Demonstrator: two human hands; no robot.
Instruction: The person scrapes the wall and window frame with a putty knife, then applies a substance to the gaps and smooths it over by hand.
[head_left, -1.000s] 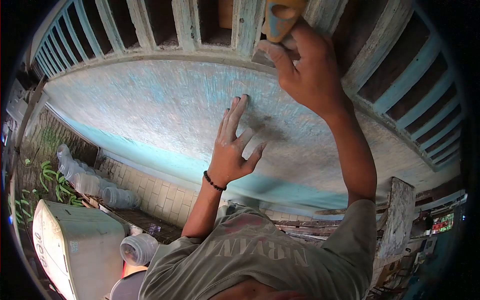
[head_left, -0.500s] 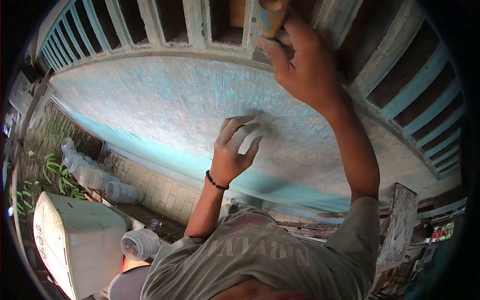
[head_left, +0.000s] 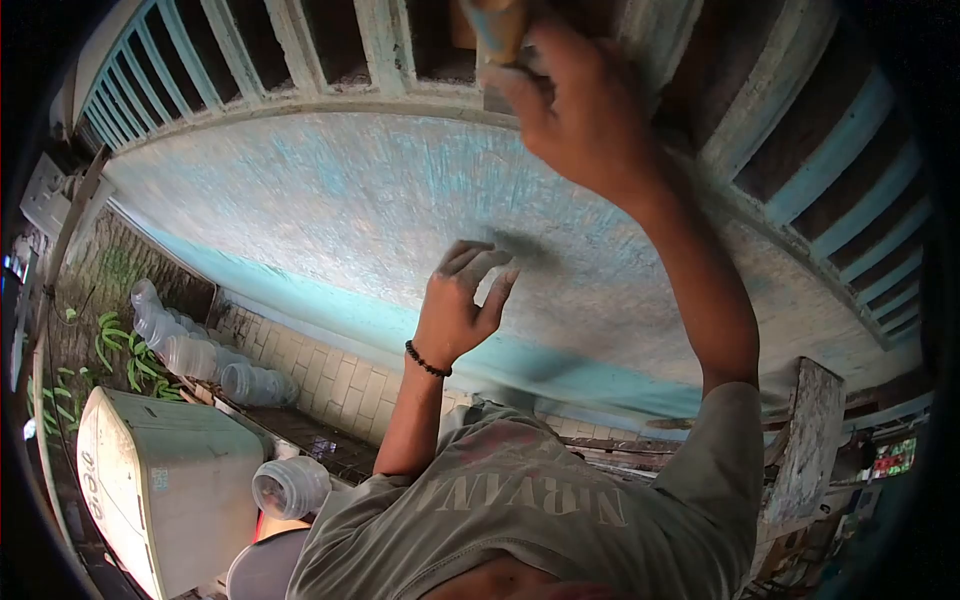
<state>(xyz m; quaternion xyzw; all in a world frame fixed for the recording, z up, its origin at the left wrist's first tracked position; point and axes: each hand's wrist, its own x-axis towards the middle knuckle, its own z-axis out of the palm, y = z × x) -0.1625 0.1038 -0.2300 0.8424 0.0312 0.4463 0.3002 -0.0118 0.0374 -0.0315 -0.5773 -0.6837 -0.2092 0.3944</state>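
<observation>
My right hand (head_left: 585, 115) is raised at the top of the view, its fingers closed round the blue-smeared wooden handle of a scraper (head_left: 497, 35). The tool is at the lower ends of the slats, where they meet the ledge above the wall. My left hand (head_left: 462, 297), dusty at the fingers, hovers in front of the wall (head_left: 370, 200) with nothing in it. Its fingers are loosely bent and the thumb stands apart. Blue paint on the wall is scuffed and patchy, with a plain turquoise band along the bottom.
Pale blue slats (head_left: 285, 45) run above the wall. At the left stand a white tub (head_left: 200, 490), clear plastic jars (head_left: 255, 385) and a jar on its side (head_left: 290, 487). A weathered board (head_left: 805, 440) leans at the right. Light tiles (head_left: 330, 375) cover the floor below.
My right hand has moved left and slightly up with the scraper. My left hand has dropped a little, its fingers drawn closer together.
</observation>
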